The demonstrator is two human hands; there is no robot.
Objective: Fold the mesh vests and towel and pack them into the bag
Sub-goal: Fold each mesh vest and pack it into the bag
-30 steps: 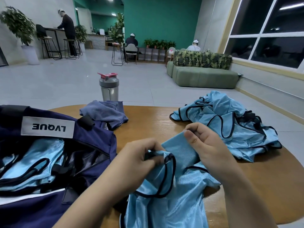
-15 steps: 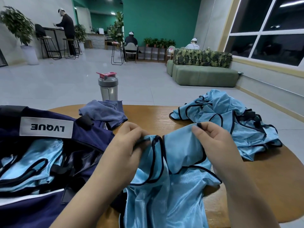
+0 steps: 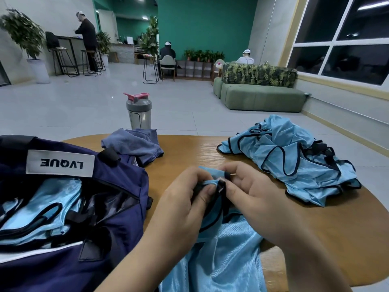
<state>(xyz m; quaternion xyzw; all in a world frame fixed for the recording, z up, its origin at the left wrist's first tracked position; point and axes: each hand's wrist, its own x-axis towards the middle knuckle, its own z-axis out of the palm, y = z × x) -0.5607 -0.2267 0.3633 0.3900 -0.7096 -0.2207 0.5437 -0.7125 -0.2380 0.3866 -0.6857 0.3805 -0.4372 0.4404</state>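
Two hands meet just right of the open navy bag (image 3: 117,186): the left hand (image 3: 185,203) and right hand (image 3: 248,199) each pinch the black-trimmed top edge of a light-blue mesh vest (image 3: 223,260), fingers curled, thumbs nearly touching, above the table (image 3: 315,239).

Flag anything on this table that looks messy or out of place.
The vests at the far right lie in a crumpled, unfolded heap. The towel is bunched against the bag, not folded. Nothing looks spilled or damaged.
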